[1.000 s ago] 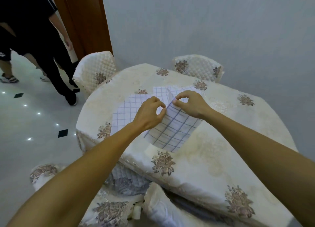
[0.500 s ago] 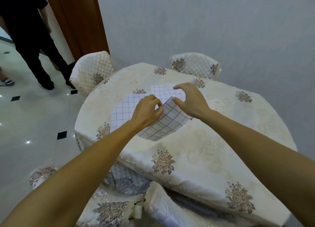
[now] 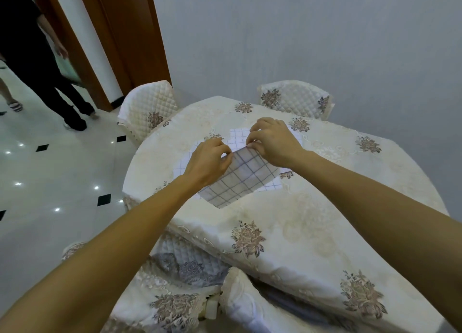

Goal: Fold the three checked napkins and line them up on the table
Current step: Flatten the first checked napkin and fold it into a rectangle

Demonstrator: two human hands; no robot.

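Hanging near the table's (image 3: pixel 325 207) left edge, a checked napkin (image 3: pixel 242 180) is pinched at its top edge by thumb and fingertips of left hand (image 3: pixel 207 162) and right hand (image 3: pixel 272 140); the held edge runs hand to hand, with the loose cloth falling nearward.

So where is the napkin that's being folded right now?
Head view, middle of the table: the lifted napkin is pinched along its top edge by the left hand and right hand, above checked cloth lying flat.
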